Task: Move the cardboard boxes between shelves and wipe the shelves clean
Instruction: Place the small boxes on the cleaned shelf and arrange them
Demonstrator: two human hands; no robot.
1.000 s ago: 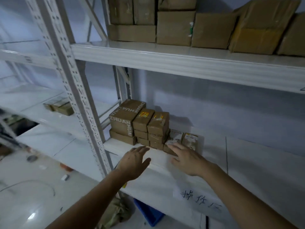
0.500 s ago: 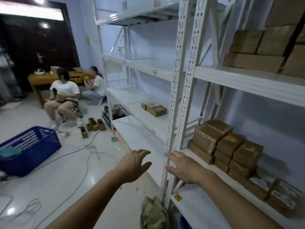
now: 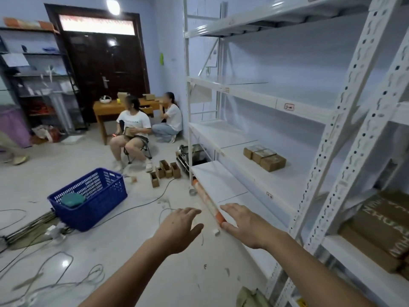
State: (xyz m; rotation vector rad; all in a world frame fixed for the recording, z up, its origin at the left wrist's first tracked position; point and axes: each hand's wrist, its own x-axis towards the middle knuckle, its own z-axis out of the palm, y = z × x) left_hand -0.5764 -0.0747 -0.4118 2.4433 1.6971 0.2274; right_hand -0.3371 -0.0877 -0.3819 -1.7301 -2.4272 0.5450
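Pale tiled floor [image 3: 66, 169] is seen beneath both outstretched hands: the left hand [image 3: 179, 227] and right hand [image 3: 245, 224] are held wide, fingers spread, nothing grasped (presumably between loads). Brown printed cardboard boxes [image 3: 380, 231] are stacked at three o'clock; smaller brown cardboard boxes [image 3: 264, 157] are kept at one o'clock on the white metal shelving [image 3: 287, 182].

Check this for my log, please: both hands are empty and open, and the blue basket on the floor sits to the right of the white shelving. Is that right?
Not quite. The head view shows the blue basket on the floor to the left of the white shelving, not the right. The rest holds: the left hand and right hand are both empty and open.
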